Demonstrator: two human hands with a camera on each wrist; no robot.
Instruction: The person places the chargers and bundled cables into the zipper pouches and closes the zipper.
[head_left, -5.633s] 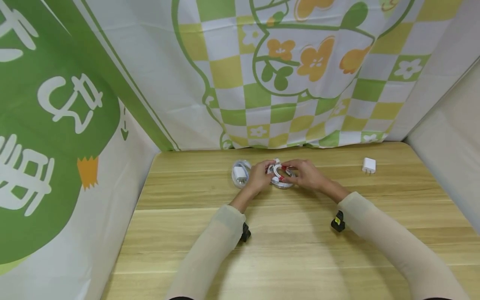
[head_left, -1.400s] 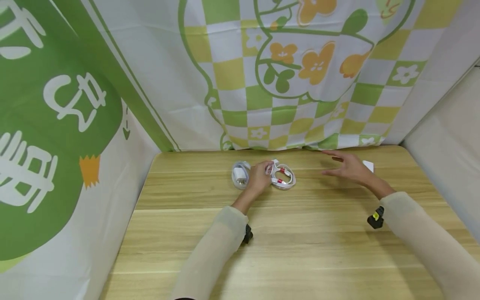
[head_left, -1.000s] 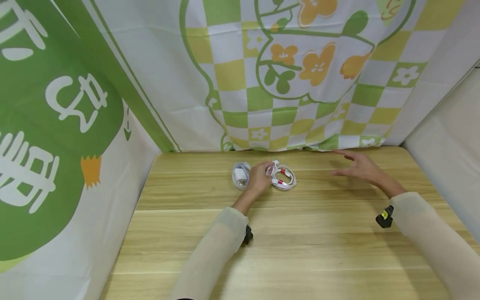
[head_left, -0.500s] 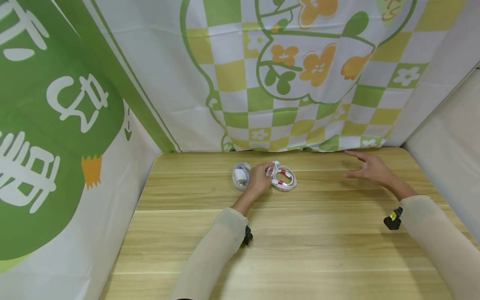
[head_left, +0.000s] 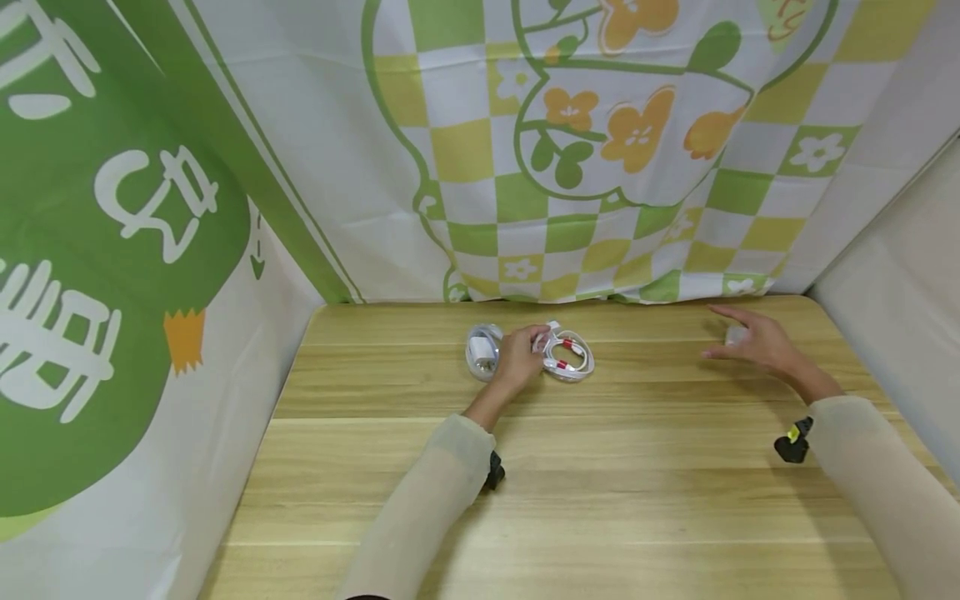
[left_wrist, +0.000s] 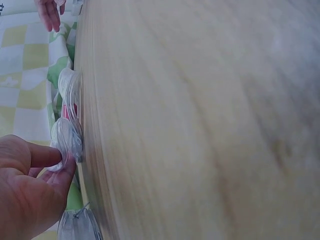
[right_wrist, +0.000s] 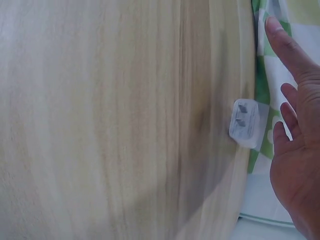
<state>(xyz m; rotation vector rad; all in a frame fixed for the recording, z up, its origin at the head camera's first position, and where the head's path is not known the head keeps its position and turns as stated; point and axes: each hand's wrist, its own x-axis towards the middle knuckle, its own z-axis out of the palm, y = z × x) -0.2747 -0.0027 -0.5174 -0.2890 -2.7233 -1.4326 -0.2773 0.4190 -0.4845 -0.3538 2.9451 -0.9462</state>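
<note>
My left hand (head_left: 517,357) pinches one end of a coiled white cable (head_left: 562,364) near the table's back edge. Red bands show on the coil's right loop. In the left wrist view, the thumb and fingers close on the clear-looking loops (left_wrist: 62,135). Over at the back right, my right hand (head_left: 768,343) hovers with thumb and forefinger spread apart, holding nothing. Between them shows part of a white plug charger (head_left: 736,335). The right wrist view has the charger (right_wrist: 244,122) lying on the table, its two flat prongs visible, beside the hand.
Left of my left hand lies another pale coil with a white charger (head_left: 482,348). The wooden table (head_left: 600,483) ends at a patterned cloth (head_left: 566,258) at the back. Pale walls stand at both sides, the left one bearing a green print.
My right hand has let go of the coiled cable and moved right to the lone charger, drifting further right over the last second. My left hand keeps its hold on the coil.
</note>
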